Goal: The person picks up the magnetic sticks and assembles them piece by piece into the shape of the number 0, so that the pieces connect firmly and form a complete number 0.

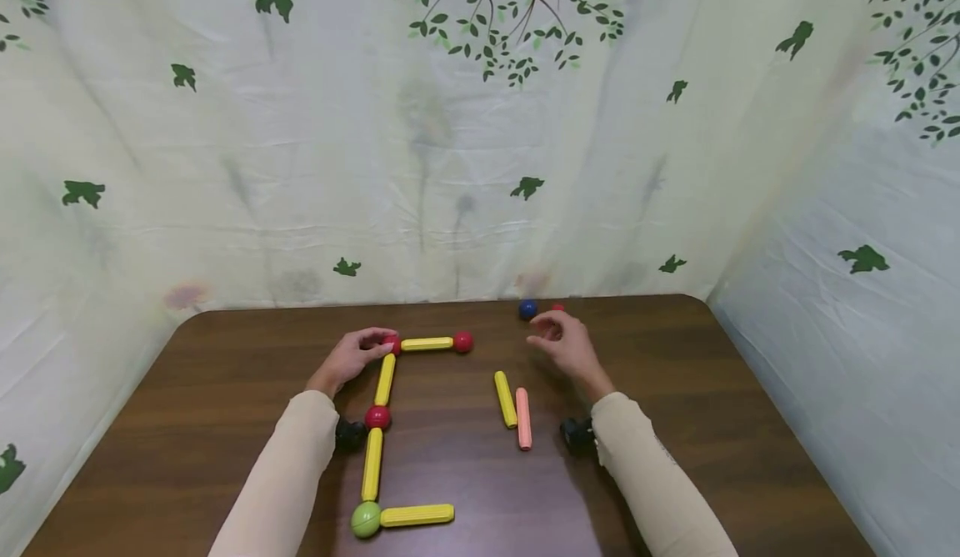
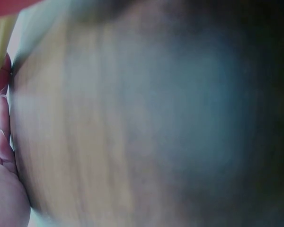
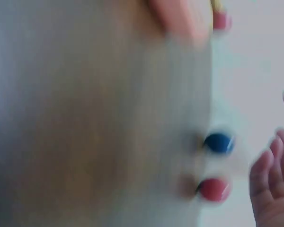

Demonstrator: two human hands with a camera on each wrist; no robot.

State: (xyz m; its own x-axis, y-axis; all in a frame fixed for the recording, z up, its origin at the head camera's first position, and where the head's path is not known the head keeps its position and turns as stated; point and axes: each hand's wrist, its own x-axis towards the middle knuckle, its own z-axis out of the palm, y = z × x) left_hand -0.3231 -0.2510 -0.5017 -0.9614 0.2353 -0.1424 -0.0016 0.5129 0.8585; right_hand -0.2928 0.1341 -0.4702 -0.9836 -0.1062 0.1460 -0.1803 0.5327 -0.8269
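My left hand point(image 1: 354, 358) pinches a red ball point(image 1: 393, 343) at the far corner of a chain of yellow sticks and balls. From that ball one yellow stick point(image 1: 427, 344) runs right to another red ball point(image 1: 462, 342). Two more sticks run toward me, joined by a red ball point(image 1: 377, 417), down to a green ball point(image 1: 366, 520) with a yellow stick point(image 1: 417, 516) pointing right. At the table's far edge, my right hand point(image 1: 567, 347) hovers with loosely bent fingers and nothing in them. Just beyond it are a blue ball point(image 1: 528, 309) and a partly hidden red ball point(image 1: 558, 308).
A loose yellow stick point(image 1: 506, 399) and a pink stick point(image 1: 523, 419) lie side by side on the brown wooden table point(image 1: 697, 424), between the arms. Behind the table hangs a pale cloth point(image 1: 360, 165) with green leaf prints.
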